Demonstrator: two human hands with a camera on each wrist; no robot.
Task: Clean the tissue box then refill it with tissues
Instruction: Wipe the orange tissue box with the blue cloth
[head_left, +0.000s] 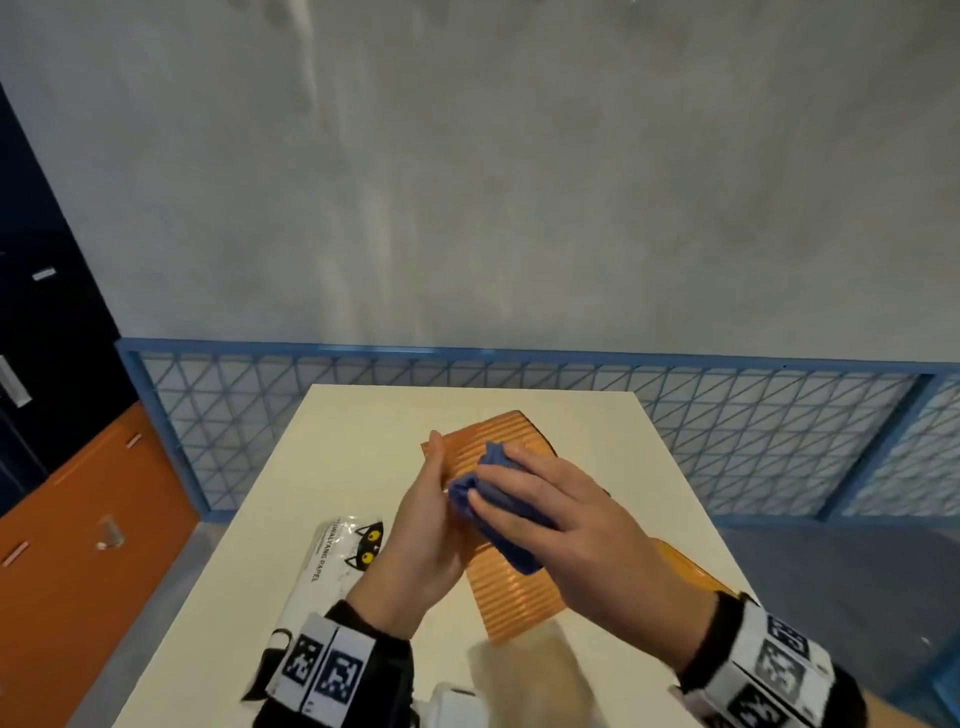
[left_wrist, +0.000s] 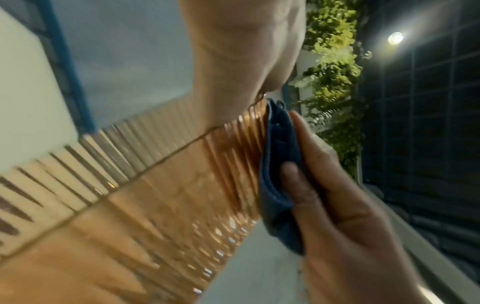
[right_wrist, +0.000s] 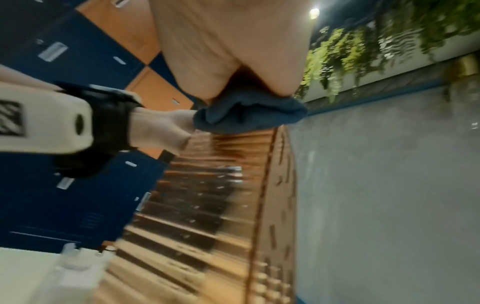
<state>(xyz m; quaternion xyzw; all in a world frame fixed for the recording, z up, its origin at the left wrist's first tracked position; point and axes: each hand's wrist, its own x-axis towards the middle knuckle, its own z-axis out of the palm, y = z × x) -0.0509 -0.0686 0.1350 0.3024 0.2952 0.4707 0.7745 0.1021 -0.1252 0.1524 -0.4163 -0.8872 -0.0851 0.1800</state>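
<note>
Item: tissue box (head_left: 511, 587) — orange, ribbed and translucent, held above a white table (head_left: 363, 415) near its middle, lying slantwise from far to near with a ribbed face turned up. Left hand (head_left: 421, 535) — set against the box's left side, fingers straight and pointing away from the person, palm against the box; the thumb is hidden behind the hand in the head view, so whether it hooks round the box cannot be told. Right hand (head_left: 576, 525) — laid over a blue cloth (head_left: 493, 509), fingers long and only gently bent, pressing the cloth down on the ribbed top face; the left wrist view shows these fingers (left_wrist: 306, 164) flat against the cloth (left_wrist: 280, 164) with the cloth sandwiched between them and the box (left_wrist: 168, 195). In the right wrist view the cloth (right_wrist: 246, 113) lies bunched under the hand (right_wrist: 228, 51) on the ribs (right_wrist: 207, 185), much blurred. Second orange ribbed piece (head_left: 691, 569) — on the table to the right, partly hidden by the right forearm; what part it is cannot be told. Tissue pack (head_left: 332, 561) — white wrapper with a black cat print, lying on the table just left of the left hand, unopened as far as can be seen. Both wrists carry bands (head_left: 322, 670) with black-and-white markers. Behind the table: blue mesh railing (head_left: 519, 374), grey wall.
</note>
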